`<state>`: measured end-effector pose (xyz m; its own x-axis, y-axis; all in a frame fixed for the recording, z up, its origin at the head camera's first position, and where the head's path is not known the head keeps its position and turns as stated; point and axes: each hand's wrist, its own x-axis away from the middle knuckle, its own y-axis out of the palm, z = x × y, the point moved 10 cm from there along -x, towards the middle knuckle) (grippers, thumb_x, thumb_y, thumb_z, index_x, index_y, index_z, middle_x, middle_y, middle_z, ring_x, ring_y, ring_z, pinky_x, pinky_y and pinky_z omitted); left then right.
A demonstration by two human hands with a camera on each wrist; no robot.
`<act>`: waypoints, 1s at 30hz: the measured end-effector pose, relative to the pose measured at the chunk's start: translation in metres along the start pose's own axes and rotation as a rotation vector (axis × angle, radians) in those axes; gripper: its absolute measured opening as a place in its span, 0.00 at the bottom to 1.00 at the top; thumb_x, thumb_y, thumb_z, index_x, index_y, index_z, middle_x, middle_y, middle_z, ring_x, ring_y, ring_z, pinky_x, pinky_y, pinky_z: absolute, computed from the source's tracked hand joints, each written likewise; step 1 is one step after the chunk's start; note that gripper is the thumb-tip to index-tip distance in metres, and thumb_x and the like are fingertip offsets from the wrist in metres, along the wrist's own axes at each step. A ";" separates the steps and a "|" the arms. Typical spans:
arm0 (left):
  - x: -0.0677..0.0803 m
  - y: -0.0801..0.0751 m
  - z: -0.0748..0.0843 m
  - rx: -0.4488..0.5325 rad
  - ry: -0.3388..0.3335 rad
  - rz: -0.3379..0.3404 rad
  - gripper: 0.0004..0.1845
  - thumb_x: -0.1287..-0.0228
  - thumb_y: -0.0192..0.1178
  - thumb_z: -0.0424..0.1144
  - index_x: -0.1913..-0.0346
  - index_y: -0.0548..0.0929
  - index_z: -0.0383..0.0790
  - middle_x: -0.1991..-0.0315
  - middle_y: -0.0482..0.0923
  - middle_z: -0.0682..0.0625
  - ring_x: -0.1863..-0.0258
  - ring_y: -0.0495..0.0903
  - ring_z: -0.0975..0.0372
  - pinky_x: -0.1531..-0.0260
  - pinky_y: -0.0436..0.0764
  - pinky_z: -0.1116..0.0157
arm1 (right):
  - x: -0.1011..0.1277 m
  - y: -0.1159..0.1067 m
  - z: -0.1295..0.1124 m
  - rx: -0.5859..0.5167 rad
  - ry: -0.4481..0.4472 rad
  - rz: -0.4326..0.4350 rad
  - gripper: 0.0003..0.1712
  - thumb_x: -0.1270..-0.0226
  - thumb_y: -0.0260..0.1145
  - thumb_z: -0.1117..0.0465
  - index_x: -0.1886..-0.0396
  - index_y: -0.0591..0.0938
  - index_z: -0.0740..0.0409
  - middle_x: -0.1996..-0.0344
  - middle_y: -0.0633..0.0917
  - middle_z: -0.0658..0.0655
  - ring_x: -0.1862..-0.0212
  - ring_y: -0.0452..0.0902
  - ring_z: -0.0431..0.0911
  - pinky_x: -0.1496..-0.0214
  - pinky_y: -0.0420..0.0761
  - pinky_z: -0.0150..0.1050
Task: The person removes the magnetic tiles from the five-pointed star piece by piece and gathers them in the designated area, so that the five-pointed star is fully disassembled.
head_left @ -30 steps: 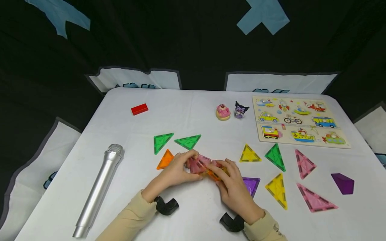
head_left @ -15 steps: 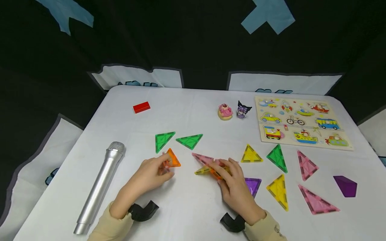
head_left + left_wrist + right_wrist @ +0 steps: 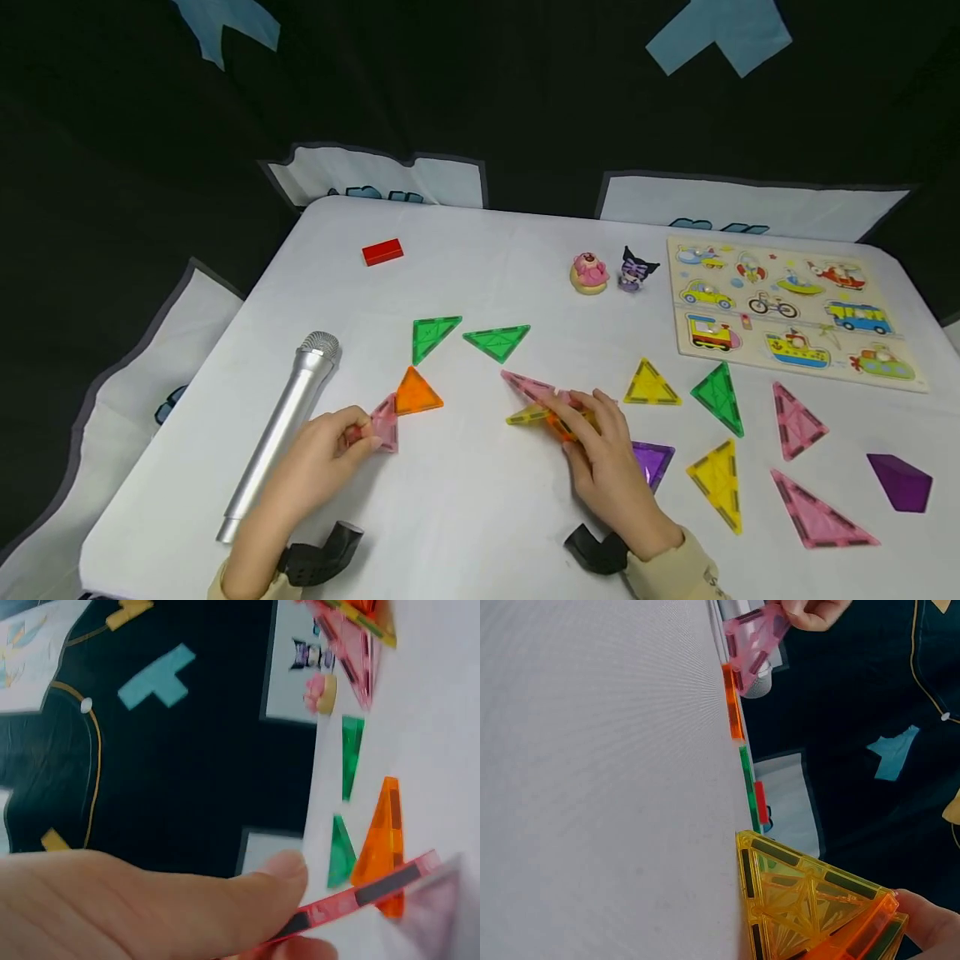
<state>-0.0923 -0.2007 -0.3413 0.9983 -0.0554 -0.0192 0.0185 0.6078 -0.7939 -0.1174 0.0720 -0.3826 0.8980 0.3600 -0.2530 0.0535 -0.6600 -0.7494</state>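
Fingers of your left hand (image 3: 322, 454) pinch a pink triangle (image 3: 385, 423) beside the orange triangle (image 3: 416, 392), near the silver microphone (image 3: 281, 433) on the white table (image 3: 465, 500); your right hand (image 3: 600, 454) curls over a cluster of yellow, orange and pink tiles (image 3: 547, 408). Your left wrist view shows thumb (image 3: 247, 889) clamping the pink triangle (image 3: 360, 900) by its edge. Your right wrist view shows fingertips (image 3: 930, 919) gripping the yellow and orange tiles (image 3: 810, 907), standing off the table.
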 end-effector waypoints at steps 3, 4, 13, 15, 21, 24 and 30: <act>0.007 -0.003 -0.010 0.078 -0.036 0.019 0.07 0.45 0.62 0.32 0.74 0.74 0.44 0.80 0.67 0.56 0.81 0.62 0.64 0.82 0.64 0.70 | -0.001 0.000 -0.001 0.000 0.000 -0.004 0.39 0.45 0.63 0.74 0.37 0.67 0.37 0.40 0.65 0.58 0.34 0.47 0.58 0.44 0.59 0.63; 0.009 -0.004 -0.013 0.107 -0.044 0.027 0.06 0.44 0.62 0.33 0.73 0.74 0.44 0.79 0.68 0.56 0.81 0.63 0.64 0.82 0.64 0.70 | -0.001 0.000 -0.001 0.000 0.000 -0.004 0.39 0.45 0.63 0.74 0.37 0.67 0.37 0.40 0.65 0.58 0.34 0.47 0.58 0.44 0.59 0.63; 0.000 0.006 -0.020 0.433 0.078 0.081 0.03 0.43 0.59 0.30 0.69 0.76 0.39 0.75 0.76 0.49 0.73 0.74 0.62 0.67 0.72 0.67 | -0.001 -0.001 0.000 0.011 -0.012 0.025 0.38 0.46 0.64 0.74 0.38 0.69 0.41 0.40 0.66 0.59 0.35 0.49 0.59 0.45 0.59 0.64; -0.004 0.010 -0.014 0.445 0.098 0.045 0.03 0.43 0.60 0.29 0.70 0.76 0.38 0.76 0.76 0.48 0.73 0.75 0.61 0.64 0.73 0.66 | -0.001 0.000 0.000 0.006 -0.004 0.016 0.38 0.46 0.63 0.73 0.37 0.68 0.39 0.40 0.66 0.58 0.35 0.49 0.59 0.45 0.60 0.64; -0.017 0.030 -0.006 0.262 0.067 -0.152 0.06 0.45 0.64 0.36 0.69 0.76 0.43 0.79 0.73 0.54 0.80 0.68 0.64 0.74 0.71 0.67 | 0.000 0.000 0.000 0.002 0.003 0.003 0.39 0.45 0.63 0.73 0.37 0.67 0.37 0.40 0.65 0.57 0.35 0.48 0.58 0.44 0.60 0.63; -0.025 0.044 -0.020 0.229 -0.018 -0.251 0.12 0.43 0.62 0.44 0.61 0.74 0.42 0.81 0.74 0.55 0.84 0.66 0.65 0.80 0.65 0.69 | -0.001 -0.001 0.000 0.007 0.006 0.003 0.39 0.45 0.63 0.73 0.37 0.67 0.37 0.40 0.65 0.57 0.35 0.48 0.58 0.44 0.59 0.63; -0.041 0.063 -0.031 0.199 -0.145 -0.322 0.20 0.42 0.60 0.47 0.55 0.70 0.36 0.92 0.71 0.52 0.91 0.73 0.61 0.78 0.70 0.64 | -0.001 0.000 -0.001 0.003 0.010 -0.001 0.39 0.45 0.63 0.73 0.37 0.67 0.37 0.40 0.65 0.57 0.35 0.48 0.58 0.44 0.59 0.63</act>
<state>-0.1336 -0.1850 -0.4091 0.9370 -0.1644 0.3083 0.3277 0.7196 -0.6123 -0.1178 0.0715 -0.3817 0.9023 0.3538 -0.2463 0.0527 -0.6576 -0.7515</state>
